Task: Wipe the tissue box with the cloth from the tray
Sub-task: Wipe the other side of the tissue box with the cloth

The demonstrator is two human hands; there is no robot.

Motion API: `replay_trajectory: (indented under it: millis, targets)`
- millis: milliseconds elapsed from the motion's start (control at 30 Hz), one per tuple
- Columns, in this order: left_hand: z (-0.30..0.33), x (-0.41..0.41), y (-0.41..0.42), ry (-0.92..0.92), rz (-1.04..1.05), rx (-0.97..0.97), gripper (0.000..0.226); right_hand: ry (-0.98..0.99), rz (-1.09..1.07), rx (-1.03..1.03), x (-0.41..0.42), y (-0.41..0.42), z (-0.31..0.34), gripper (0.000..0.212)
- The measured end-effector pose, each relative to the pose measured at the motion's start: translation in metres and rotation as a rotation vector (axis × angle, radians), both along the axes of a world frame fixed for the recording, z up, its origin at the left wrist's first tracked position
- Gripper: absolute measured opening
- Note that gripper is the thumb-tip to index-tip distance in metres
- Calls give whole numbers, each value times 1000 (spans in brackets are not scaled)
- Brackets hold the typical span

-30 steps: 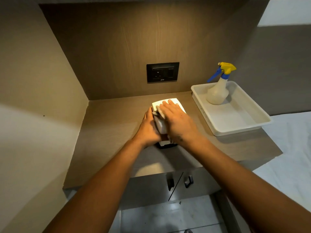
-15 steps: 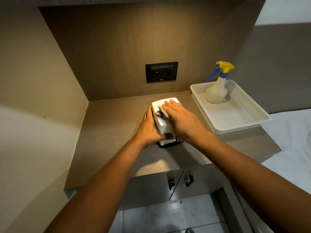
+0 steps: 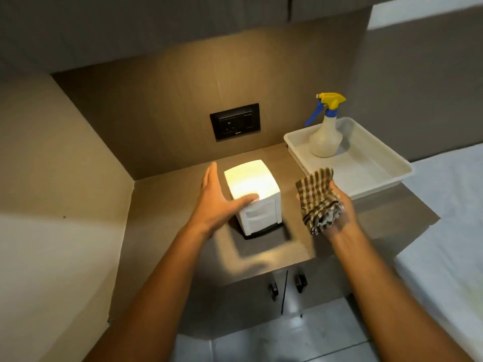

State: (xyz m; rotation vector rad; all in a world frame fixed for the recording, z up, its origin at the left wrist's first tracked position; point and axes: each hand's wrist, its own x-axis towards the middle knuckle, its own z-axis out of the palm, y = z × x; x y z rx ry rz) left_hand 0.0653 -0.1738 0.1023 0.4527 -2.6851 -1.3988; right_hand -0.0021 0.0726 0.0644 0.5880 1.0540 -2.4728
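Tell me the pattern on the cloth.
The cloth is checked brown and off-white; the head view shows it, in the right hand.

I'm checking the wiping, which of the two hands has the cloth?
The right hand, clutching the checked cloth beside the tray; the left hand lies open against the tissue box.

**Tissue box, cloth and tray**

A white upright tissue box [image 3: 252, 194], brightly lit on top, stands at centre frame. A brown-and-cream checked cloth [image 3: 317, 197], bunched up, lies right of it, apart from the box. A white, shallow rectangular tray [image 3: 379, 176] sits at upper right.
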Motion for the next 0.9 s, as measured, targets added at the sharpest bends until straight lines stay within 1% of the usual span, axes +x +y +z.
replay_trajectory:
  millis: [33, 100, 133, 200, 267, 367, 467, 567, 633, 733, 833, 900]
  targets:
    - [11, -3, 10, 24, 24, -41, 131, -13, -38, -89, 3, 3, -7, 48]
    - [27, -18, 29, 66, 47, -205, 98, -34, -59, -191, 11, 1, -10, 50]
    - [32, -28, 38, 51, 37, -300, 89, -58, -60, -220, 15, -3, -10, 48]
    - [30, -45, 50, -54, 13, -449, 84, -92, -35, -247, 18, -11, -5, 48]
    - [22, -53, 59, -168, 10, -550, 83, -95, -33, -252, 18, -16, -3, 47]
    - [15, -54, 60, -176, -10, -650, 81, -89, -14, -284, 14, -13, -5, 39]
    - [18, -53, 50, -185, -132, -697, 77, -71, 3, -380, 12, -7, -9, 36]
    - [21, -54, 36, -196, -253, -706, 71, -51, 27, -391, 12, -8, -6, 35]
    - [22, -55, 31, -197, -297, -701, 69, -29, 48, -233, 10, -12, -14, 30]
    - [21, -56, 30, -199, -307, -703, 71, 26, 43, 110, 11, -27, -29, 32]
    - [21, -55, 31, -198, -304, -710, 77, 220, -2, 357, 10, -45, -23, 35]
    - [20, -55, 32, -192, -299, -719, 78, 343, -11, 481, 4, -57, -16, 39]
